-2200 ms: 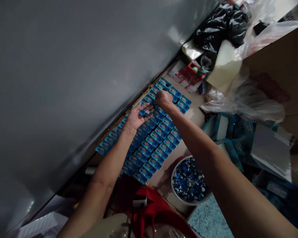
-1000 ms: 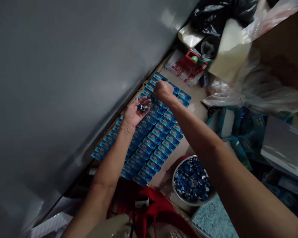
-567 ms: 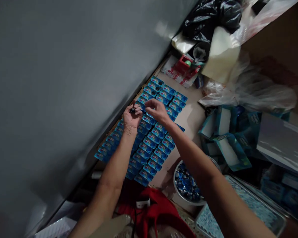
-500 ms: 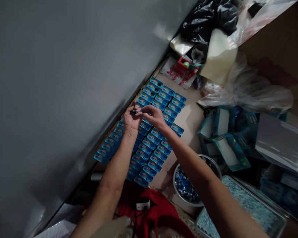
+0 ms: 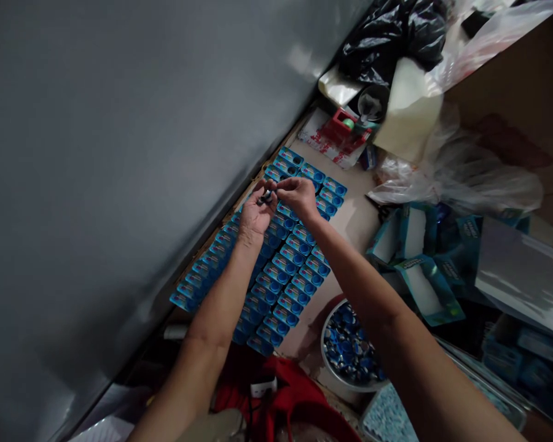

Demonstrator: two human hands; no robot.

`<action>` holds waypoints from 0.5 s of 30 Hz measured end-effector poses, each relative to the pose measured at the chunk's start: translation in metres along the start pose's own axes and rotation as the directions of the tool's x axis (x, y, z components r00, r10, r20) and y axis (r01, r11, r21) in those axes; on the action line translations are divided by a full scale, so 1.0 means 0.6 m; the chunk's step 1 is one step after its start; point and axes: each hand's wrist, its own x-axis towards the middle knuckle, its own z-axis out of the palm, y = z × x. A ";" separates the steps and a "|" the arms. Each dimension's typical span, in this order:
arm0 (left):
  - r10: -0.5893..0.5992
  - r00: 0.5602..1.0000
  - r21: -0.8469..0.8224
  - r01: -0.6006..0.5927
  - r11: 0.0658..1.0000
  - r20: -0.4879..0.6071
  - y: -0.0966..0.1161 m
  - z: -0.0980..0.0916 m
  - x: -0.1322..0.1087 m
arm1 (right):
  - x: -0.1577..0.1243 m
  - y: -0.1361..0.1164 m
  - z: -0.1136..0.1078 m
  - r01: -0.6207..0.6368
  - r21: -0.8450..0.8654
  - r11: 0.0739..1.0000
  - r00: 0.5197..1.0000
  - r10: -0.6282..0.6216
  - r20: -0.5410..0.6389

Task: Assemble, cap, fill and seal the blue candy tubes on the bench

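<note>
My left hand is cupped palm up above rows of blue cards. Several small, round, dark and silvery pieces lie in its curled fingers. My right hand meets it from the right, thumb and fingertips pinched at the edge of these pieces. What sits in that pinch is too small to make out. Beneath both hands, the printed blue cards with round recesses lie in slanting rows; a few at the far end have a dark round spot. A round bowl of blue and silvery pieces stands near my right forearm.
A red tape dispenser rests beyond the cards. Torn-open blue boxes and clear plastic bags crowd the right side. A clear tray with pale blue bits is at lower right. A grey wall borders the left.
Both hands have shifted slightly right and up over the cards, still together. My right hand has turned, its fingertips staying at the left hand's pieces. More of the bowl shows.
</note>
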 end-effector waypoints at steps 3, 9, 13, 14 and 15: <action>0.061 0.998 0.010 -0.061 0.998 0.004 0.007 0.001 0.006 | 0.050 0.006 -0.021 0.062 -0.222 0.973 0.993 -0.082 -0.083; 0.019 0.992 0.080 -0.029 0.996 0.129 0.028 -0.014 0.007 | 0.130 0.013 -0.026 0.060 -0.558 0.827 0.998 -0.052 0.030; -0.027 0.985 0.089 0.013 0.996 0.168 0.028 -0.028 0.019 | 0.186 0.041 -0.001 0.016 -0.604 0.797 0.995 0.047 0.089; -0.036 0.984 0.092 0.020 0.996 0.175 0.027 -0.031 0.024 | 0.202 0.051 0.007 0.034 -0.588 0.808 0.995 0.028 0.096; -0.042 0.983 0.095 0.026 0.995 0.177 0.026 -0.034 0.027 | 0.216 0.060 0.014 0.058 -0.567 0.822 0.995 -0.004 0.095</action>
